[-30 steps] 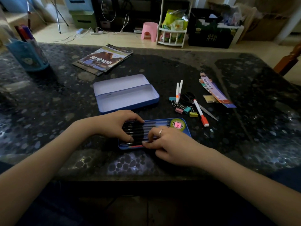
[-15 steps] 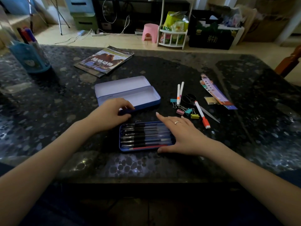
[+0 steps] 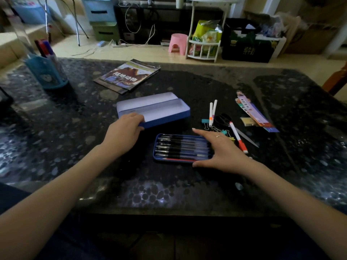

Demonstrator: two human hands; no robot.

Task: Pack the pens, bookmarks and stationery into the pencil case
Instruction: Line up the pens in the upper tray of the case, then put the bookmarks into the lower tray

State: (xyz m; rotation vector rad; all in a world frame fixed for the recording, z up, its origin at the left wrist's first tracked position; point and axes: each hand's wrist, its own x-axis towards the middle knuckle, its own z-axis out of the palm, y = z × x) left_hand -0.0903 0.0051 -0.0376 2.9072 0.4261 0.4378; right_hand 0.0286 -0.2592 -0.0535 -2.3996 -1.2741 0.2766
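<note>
A shallow blue tray (image 3: pixel 159 147) filled with several black pens lies near the table's front. My right hand (image 3: pixel 221 149) rests over the tray's right end, fingers straight, thumb against the near edge. Behind it the open blue pencil case (image 3: pixel 161 109) stands empty with its lid laid back. My left hand (image 3: pixel 124 132) grips the case's near left corner, fingers curled over the rim. To the right lie two white markers (image 3: pixel 212 112), a red-capped marker (image 3: pixel 238 137), scissors (image 3: pixel 224 119), coloured binder clips (image 3: pixel 205 121), bookmarks (image 3: pixel 253 111) and a small yellow pad (image 3: pixel 247 121).
A picture book (image 3: pixel 127 76) lies at the back of the dark stone table (image 3: pixel 300 147). At the far left stands a blue pen holder (image 3: pixel 47 74) with markers in it. A wooden chair (image 3: pixel 338 79) shows at the right edge.
My left hand left the pen tray and took hold of the pencil case's near corner. My right hand slid to the tray's right end, covering the round pink-and-yellow item seen there earlier.
</note>
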